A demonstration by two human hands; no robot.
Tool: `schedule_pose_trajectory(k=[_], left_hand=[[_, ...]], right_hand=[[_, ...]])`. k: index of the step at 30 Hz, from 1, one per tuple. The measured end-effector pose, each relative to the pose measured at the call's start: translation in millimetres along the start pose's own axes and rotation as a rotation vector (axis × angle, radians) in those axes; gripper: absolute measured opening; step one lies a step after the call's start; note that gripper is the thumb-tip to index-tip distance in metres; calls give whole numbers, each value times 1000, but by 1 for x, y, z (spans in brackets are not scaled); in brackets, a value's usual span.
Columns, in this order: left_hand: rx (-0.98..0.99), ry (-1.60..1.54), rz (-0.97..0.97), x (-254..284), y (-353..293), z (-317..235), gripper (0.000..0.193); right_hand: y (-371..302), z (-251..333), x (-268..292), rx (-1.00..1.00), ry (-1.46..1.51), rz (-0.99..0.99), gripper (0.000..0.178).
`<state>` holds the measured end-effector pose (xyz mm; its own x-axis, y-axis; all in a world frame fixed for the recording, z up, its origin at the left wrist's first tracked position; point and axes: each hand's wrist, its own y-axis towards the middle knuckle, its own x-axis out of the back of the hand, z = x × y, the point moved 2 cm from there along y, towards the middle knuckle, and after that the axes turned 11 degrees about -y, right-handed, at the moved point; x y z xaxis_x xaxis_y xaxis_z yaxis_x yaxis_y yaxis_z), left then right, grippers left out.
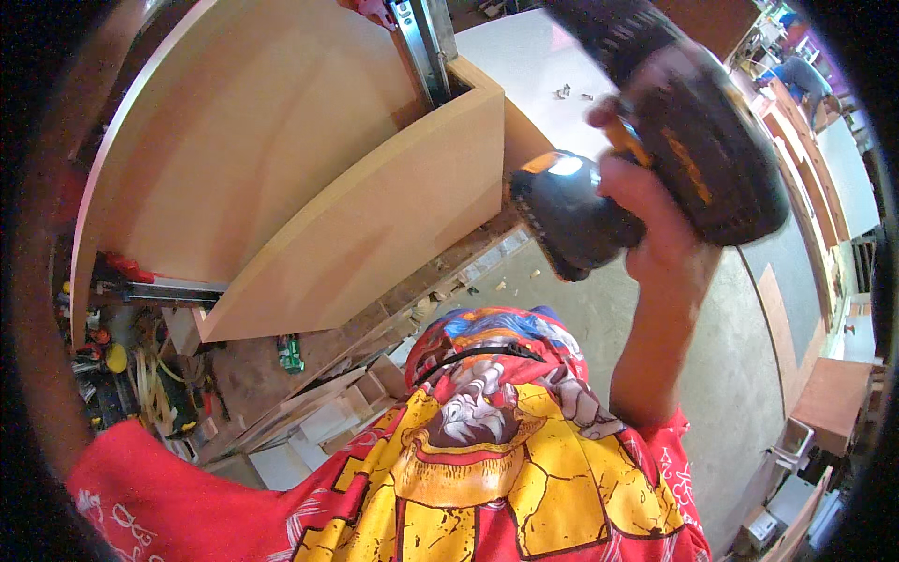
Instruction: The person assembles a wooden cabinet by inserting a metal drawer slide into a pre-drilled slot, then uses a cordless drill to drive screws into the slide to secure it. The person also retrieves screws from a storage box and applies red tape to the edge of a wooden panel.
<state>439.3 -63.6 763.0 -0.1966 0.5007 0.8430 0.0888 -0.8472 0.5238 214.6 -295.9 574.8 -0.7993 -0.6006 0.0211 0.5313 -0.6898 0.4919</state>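
Observation:
My right hand (660, 201) is wrapped around the handle of a black cordless drill (721, 140) with yellow-orange markings. The drill is raised at the right, slightly smeared by motion, and its battery end (581, 220) hangs toward the drawer. Its front end runs past the upper edge. To the left stands a pale wooden drawer (375, 206) with a metal slide (421, 42) at its far end and another slide (173, 290) at its near left end. Of my left arm only the red sleeve (178, 487) shows; that hand is out of sight.
A few small metal pieces (564, 92) lie on a white panel (506, 56) behind the drawer. Wood offcuts (328, 421) and a green can-like item (290, 354) lie below. Boards (829, 403) line the right side. Another person (801, 80) bends over far back right.

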Motion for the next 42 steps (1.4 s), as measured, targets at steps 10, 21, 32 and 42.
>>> schedule_pose_trajectory(k=[10,21,32,42], left_hand=[[406,-940,418,-164,-186,-120,7],[1246,-935,972,-286,-449,-98,17],[1784,-879,556,-345,-642,-60,28],[2318,-852,230,-313,-622,-367,22]], right_hand=[[-79,-85,144,-262,-245,66,62],[-267,-120,167,-797,-809,-72,63],[-347,-163,187,-1112,-1012,349,64],[-382,-294,311,-1325,-1077,1097,36]])
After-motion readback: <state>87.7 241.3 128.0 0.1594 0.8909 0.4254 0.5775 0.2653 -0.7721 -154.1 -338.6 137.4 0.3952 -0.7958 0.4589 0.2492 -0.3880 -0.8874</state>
